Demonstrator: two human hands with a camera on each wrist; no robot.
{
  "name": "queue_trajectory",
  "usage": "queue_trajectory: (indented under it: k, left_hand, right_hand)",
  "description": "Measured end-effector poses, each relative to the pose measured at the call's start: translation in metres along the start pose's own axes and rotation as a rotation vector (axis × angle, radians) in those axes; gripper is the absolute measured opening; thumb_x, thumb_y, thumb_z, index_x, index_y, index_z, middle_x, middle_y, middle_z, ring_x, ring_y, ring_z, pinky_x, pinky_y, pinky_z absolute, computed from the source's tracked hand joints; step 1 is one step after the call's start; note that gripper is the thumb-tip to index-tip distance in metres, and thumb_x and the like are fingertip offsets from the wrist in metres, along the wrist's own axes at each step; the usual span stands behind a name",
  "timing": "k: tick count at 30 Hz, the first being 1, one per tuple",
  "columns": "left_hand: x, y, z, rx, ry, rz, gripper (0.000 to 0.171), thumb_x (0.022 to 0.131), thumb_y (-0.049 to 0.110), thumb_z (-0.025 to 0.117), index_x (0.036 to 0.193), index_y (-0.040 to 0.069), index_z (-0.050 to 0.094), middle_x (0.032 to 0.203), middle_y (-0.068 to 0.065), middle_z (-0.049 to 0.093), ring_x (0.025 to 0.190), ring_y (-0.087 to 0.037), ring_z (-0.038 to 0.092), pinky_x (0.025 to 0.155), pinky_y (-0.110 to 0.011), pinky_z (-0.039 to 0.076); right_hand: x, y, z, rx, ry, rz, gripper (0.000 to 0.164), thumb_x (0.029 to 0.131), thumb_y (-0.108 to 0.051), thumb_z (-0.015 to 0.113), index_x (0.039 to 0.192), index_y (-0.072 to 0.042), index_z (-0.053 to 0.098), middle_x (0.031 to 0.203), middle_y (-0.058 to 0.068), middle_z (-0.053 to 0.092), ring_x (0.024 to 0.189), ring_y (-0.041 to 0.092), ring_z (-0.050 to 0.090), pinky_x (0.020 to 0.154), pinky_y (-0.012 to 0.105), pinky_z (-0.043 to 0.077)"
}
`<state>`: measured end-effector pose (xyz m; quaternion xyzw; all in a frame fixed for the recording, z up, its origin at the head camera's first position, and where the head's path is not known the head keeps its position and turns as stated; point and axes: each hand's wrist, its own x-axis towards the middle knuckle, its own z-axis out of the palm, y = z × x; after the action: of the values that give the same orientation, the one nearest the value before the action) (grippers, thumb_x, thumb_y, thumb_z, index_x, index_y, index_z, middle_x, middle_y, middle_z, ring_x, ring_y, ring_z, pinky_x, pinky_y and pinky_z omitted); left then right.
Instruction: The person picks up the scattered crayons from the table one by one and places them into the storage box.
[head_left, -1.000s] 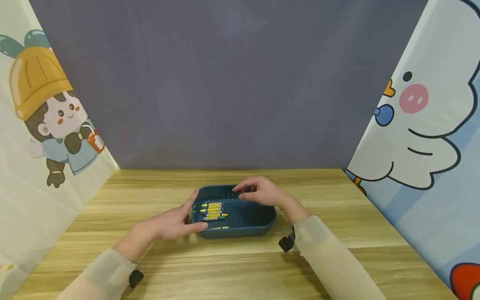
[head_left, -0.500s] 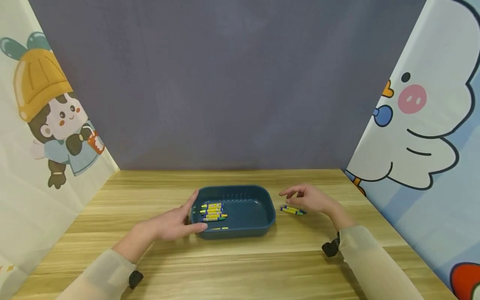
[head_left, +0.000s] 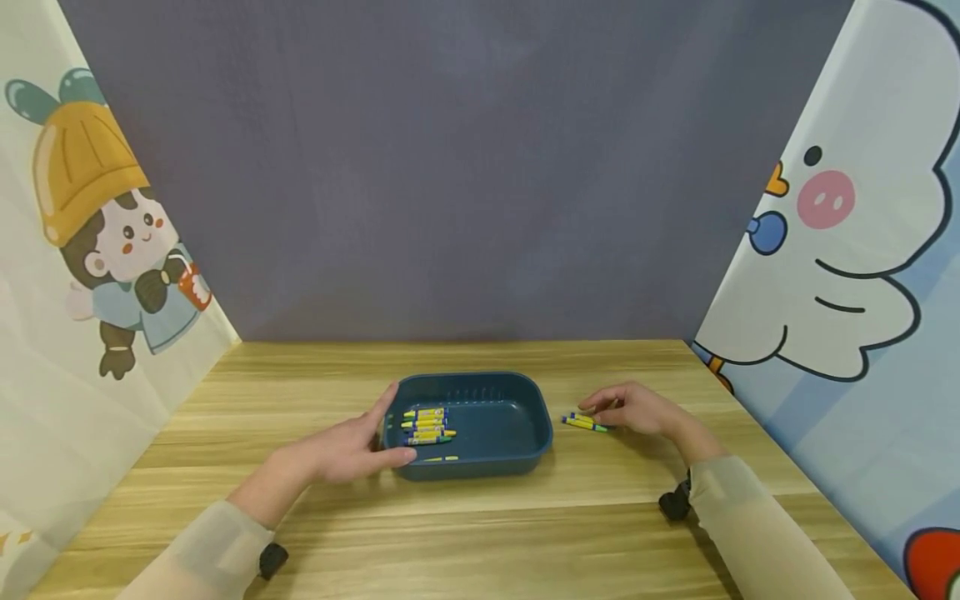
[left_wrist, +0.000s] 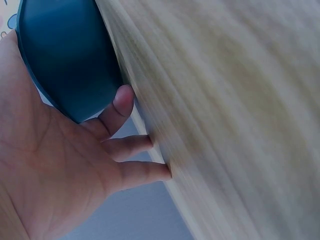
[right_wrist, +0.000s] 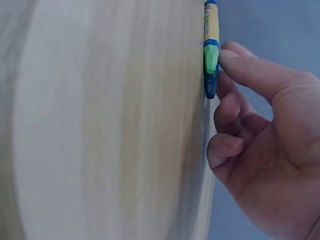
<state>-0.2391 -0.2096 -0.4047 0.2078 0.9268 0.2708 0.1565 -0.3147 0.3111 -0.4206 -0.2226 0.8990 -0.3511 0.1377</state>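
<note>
A dark blue plastic basket (head_left: 480,467) stands mid-table, with several yellow-wrapped crayons (head_left: 427,423) lying side by side at its left end. My left hand (head_left: 341,450) rests against that end, thumb over the near rim and fingers spread along the outside; in the left wrist view some fingertips touch the table. Right of the basket lie two more crayons, a light green-tipped one (head_left: 583,424) and a dark-tipped one (right_wrist: 211,87) beyond it. My right hand (head_left: 637,410) is over them, thumb and fingertips at the dark-tipped crayon and partly covering it; no firm pinch shows.
A light wooden table (head_left: 480,533) carries everything. A grey panel (head_left: 465,167) rises at its back edge, and cartoon-printed sheets (head_left: 862,250) stand at both sides. Black wrist cameras (head_left: 675,500) hang below my sleeves.
My right hand has left the basket's inside, moved right and come down to the two crayons on the table, which it had covered from nothing earlier. My left hand stays put.
</note>
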Motion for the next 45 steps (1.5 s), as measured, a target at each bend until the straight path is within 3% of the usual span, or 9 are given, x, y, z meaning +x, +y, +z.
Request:
queue_trajectory:
  k: [7, 15, 22, 25, 29, 32, 39, 45]
  left_hand:
    - [0.001, 0.0, 0.0, -0.001, 0.006, -0.003, 0.12, 0.102, 0.07, 0.064, 0.176, 0.022, -0.016, 0.099, 0.0, 0.072, 0.098, -0.014, 0.066, 0.108, -0.053, 0.052]
    - [0.0, 0.001, 0.0, 0.007, 0.008, -0.013, 0.12, 0.102, 0.071, 0.064, 0.176, 0.023, -0.016, 0.102, -0.001, 0.072, 0.101, -0.015, 0.066, 0.11, -0.054, 0.051]
    - [0.0, 0.001, 0.001, 0.008, 0.009, -0.015, 0.12, 0.102, 0.071, 0.064, 0.176, 0.024, -0.017, 0.103, -0.002, 0.073, 0.101, -0.015, 0.066, 0.109, -0.054, 0.052]
    - [0.0, 0.001, 0.0, 0.01, 0.01, -0.011, 0.12, 0.102, 0.071, 0.064, 0.176, 0.024, -0.017, 0.104, -0.002, 0.073, 0.101, -0.015, 0.066, 0.11, -0.054, 0.051]
    - [0.0, 0.001, 0.0, 0.014, 0.016, -0.004, 0.119, 0.102, 0.072, 0.064, 0.176, 0.025, -0.016, 0.11, -0.004, 0.074, 0.107, -0.015, 0.067, 0.113, -0.056, 0.05]
    - [0.0, 0.0, 0.0, 0.016, 0.017, 0.004, 0.119, 0.102, 0.072, 0.064, 0.176, 0.024, -0.016, 0.112, -0.005, 0.075, 0.11, -0.017, 0.068, 0.115, -0.056, 0.049]
    - [0.0, 0.001, -0.002, 0.025, 0.015, 0.003, 0.119, 0.102, 0.072, 0.063, 0.176, 0.023, -0.016, 0.108, -0.004, 0.074, 0.107, -0.016, 0.067, 0.114, -0.056, 0.05]
    - [0.0, 0.001, -0.001, 0.018, 0.006, 0.003, 0.12, 0.103, 0.071, 0.063, 0.176, 0.022, -0.017, 0.1, -0.001, 0.072, 0.099, -0.015, 0.065, 0.109, -0.054, 0.051]
  right_hand:
    - [-0.002, 0.008, -0.004, -0.045, 0.023, 0.01, 0.029, 0.107, -0.017, 0.071, 0.135, -0.011, 0.078, 0.14, 0.014, 0.075, 0.127, 0.034, 0.07, 0.092, 0.031, 0.058]
    - [-0.009, 0.019, -0.011, -0.088, 0.076, 0.053, 0.028, 0.107, -0.02, 0.072, 0.134, -0.013, 0.08, 0.138, 0.014, 0.076, 0.122, 0.03, 0.071, 0.09, 0.033, 0.059]
    - [-0.014, 0.021, -0.013, -0.106, 0.076, 0.068, 0.031, 0.103, -0.024, 0.078, 0.132, -0.014, 0.081, 0.134, 0.011, 0.078, 0.125, 0.032, 0.071, 0.1, 0.044, 0.058]
    - [-0.013, 0.021, -0.012, -0.11, 0.093, 0.063, 0.028, 0.103, -0.023, 0.078, 0.129, -0.014, 0.082, 0.132, 0.01, 0.078, 0.117, 0.026, 0.072, 0.096, 0.041, 0.058]
    - [-0.011, 0.019, -0.012, -0.103, 0.137, 0.083, 0.027, 0.104, -0.023, 0.076, 0.13, -0.017, 0.082, 0.122, 0.008, 0.079, 0.094, 0.016, 0.066, 0.079, 0.033, 0.055]
    - [-0.011, 0.011, -0.014, -0.109, 0.162, 0.09, 0.027, 0.106, -0.025, 0.073, 0.132, -0.022, 0.081, 0.115, 0.004, 0.076, 0.083, 0.017, 0.058, 0.071, 0.033, 0.051]
    - [-0.004, -0.026, -0.017, -0.117, 0.159, 0.024, 0.031, 0.108, -0.035, 0.072, 0.137, -0.025, 0.079, 0.119, 0.003, 0.074, 0.087, 0.018, 0.058, 0.072, 0.035, 0.048]
    - [0.01, -0.062, -0.012, -0.079, 0.138, -0.049, 0.03, 0.107, -0.031, 0.074, 0.135, -0.023, 0.08, 0.12, 0.004, 0.076, 0.086, 0.016, 0.06, 0.073, 0.033, 0.05]
